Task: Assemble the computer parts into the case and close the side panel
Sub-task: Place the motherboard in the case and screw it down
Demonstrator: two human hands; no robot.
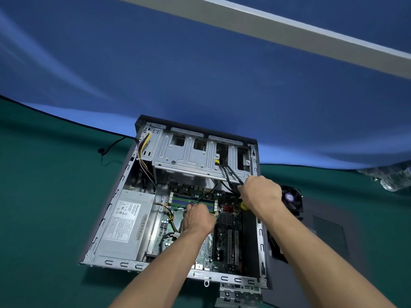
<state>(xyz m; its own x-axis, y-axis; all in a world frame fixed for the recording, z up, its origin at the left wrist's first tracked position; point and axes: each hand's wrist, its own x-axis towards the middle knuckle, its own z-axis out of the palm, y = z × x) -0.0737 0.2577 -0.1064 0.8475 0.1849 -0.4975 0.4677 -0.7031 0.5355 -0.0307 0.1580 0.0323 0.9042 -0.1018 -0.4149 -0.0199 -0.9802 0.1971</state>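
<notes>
Head view: both hands (259, 196) inside case (111, 210).

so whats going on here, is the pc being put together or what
A person is working inside an open computer case lying on its side on a green table. The left hand is down on the motherboard near the memory slots, and the right hand has its grip on something with a yellow part, apparently a screwdriver, beside the black cables. The power supply is already in the case. A cooler fan and the side panel lie outside, to the right.
</notes>
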